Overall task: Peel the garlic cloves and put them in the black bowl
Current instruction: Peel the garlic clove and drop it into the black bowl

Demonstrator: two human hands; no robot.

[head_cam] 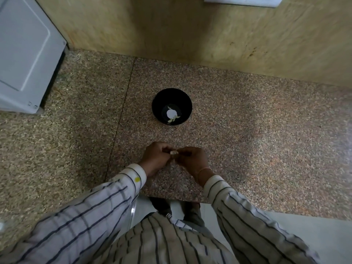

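Nearer the person than the black bowl (162, 101), over the speckled granite counter (247, 140), the left hand (155, 159) and right hand (192, 161) together pinch a small garlic clove (173, 153), while pale garlic pieces (176, 117) lie in the bowl's bottom and a white appliance (24, 54) stands well to its left.

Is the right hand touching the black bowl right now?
Apart. The head view shows a stretch of counter between the right hand and the bowl; that hand, with the left hand, pinches a clove.
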